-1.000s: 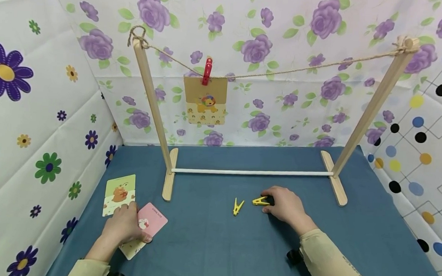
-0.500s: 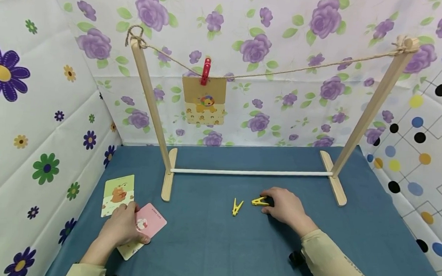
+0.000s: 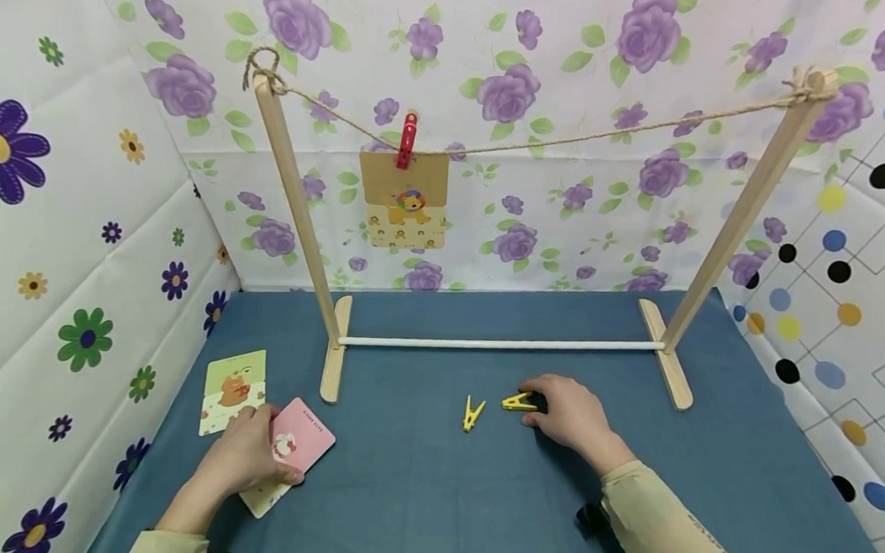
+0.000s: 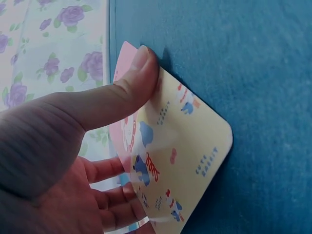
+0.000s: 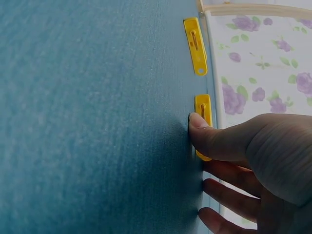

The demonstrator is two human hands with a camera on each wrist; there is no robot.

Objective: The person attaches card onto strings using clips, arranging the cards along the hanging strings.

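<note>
My left hand point(image 3: 241, 454) holds a pink and cream rabbit card point(image 4: 187, 141) by its edges, thumb on one side and fingers on the other. The card is slightly tilted, with a shadow under its right edge. Just behind that hand, a green and cream bear card point(image 3: 234, 391) lies flat on the cloth. My right hand point(image 3: 570, 413) pinches a yellow clothespin point(image 3: 518, 402) between thumb and index finger, low at the cloth. A second yellow clothespin point(image 3: 473, 413) lies to its left, touched by neither hand.
A wooden frame point(image 3: 296, 210) with a white crossbar point(image 3: 499, 345) stands behind the hands. On its sagging twine point(image 3: 600, 137) hangs a brown lion card point(image 3: 403, 212) under a red clothespin point(image 3: 407, 141). Flowered and dotted sheets enclose the blue cloth point(image 3: 416, 492).
The rabbit card's far and right edges have risen a little in my left hand. My right hand stays on the clothespin. The head view has shifted slightly.
</note>
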